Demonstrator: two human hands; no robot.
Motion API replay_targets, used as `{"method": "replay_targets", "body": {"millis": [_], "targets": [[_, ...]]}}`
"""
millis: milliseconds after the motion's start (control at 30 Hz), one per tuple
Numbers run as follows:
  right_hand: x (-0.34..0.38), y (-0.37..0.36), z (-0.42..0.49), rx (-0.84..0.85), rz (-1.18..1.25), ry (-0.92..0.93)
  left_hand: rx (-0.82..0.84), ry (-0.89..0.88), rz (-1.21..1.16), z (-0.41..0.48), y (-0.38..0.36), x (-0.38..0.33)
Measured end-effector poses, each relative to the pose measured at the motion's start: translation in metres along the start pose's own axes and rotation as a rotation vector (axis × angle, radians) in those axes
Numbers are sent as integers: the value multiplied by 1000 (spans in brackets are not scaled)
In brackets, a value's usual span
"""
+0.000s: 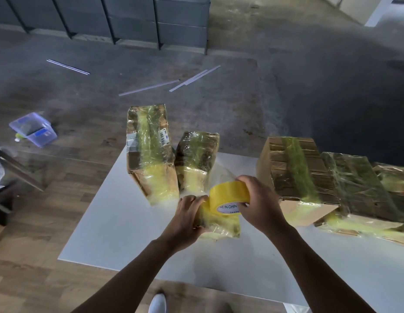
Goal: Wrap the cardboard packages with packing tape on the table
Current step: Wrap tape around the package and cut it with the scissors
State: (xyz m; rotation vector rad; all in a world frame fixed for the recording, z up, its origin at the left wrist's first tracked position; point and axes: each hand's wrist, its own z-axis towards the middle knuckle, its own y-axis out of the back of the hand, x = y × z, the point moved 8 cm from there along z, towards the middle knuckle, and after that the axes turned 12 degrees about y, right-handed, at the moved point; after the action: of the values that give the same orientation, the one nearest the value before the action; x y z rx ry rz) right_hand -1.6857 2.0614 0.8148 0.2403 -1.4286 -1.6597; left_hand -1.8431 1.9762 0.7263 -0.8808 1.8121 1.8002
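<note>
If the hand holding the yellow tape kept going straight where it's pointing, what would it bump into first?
Probably the shorter taped package standing just beyond it. The right hand, gripping the tape roll, points away and leftward. The roll would likely touch first, though depth is unclear.

yellow tape roll (228, 195), white table (119, 222)

Your white table (119, 222) holds tall box (149, 152), shorter box (196, 159) beside it, big boxes (295, 172) on right — small package (221, 224) near you.
</note>
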Motion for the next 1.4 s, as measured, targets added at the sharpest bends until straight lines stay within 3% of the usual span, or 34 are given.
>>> {"method": "replay_targets", "body": {"millis": [133, 233, 433, 567, 633, 733, 833, 933, 1067, 1267, 1400], "targets": [[-14, -23, -2, -77, 276, -66, -34, -90, 220, -1, 8, 3], [-13, -33, 7, -68, 323, -79, -57, -96, 373, 0, 17, 2], [4, -24, 18, 42, 104, 22, -57, -53, 416, -3, 25, 17], [-5, 7, 14, 57, -389, 159, -4, 61, 296, -13, 26, 59], [-8, 9, 4, 80, -478, 172, 34, 90, 309, -15, 24, 70], [-11, -14, -2, 174, -505, 173, 20, 77, 388, -7, 25, 74], [-15, -35, 1, 208, -485, 150, 20, -1, 663, 2, 25, 72], [-19, -55, -1, 262, -504, 136, 96, 89, 887, -1, 13, 62], [-24, -66, -16, 275, -494, 109, 149, 183, 928, -1, -8, 43], [-30, -77, -31, 331, -447, 46, 192, 63, 804, 16, -35, 12], [-29, -67, -22, 318, -432, 100, 168, 36, 766, 16, -37, 17]]}}
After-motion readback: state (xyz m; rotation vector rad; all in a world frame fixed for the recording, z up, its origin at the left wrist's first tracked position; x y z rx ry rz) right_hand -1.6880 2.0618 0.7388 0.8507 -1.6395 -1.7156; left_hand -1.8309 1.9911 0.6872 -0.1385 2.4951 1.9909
